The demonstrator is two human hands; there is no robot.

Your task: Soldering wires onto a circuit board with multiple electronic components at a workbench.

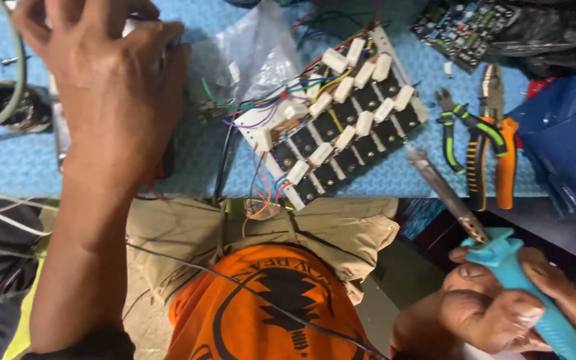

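Head view, looking down: the right hand (501, 303) is at the near right, its fingers wrapped tight around the light blue handle of a soldering iron (495, 267). The iron's metal shaft runs up and to the left, and its tip ends just beside the right edge of a circuit board (338, 113). The left hand (111, 73) is at the far left with fingers spread downward over something on the counter (21, 167); its palm hides what lies beneath, so whether it grips anything cannot be told. The two hands are well apart. The board lies tilted at the centre of the blue counter, carrying rows of black components and white blocks, with coloured wires (261, 193) trailing from its left and near ends. A clear plastic bag (255, 53) lies just beyond it. To the right lie green-handled cutters (451, 130) and orange-handled pliers (495, 143), side by side. A second, green circuit board (461, 27) sits at the far right.
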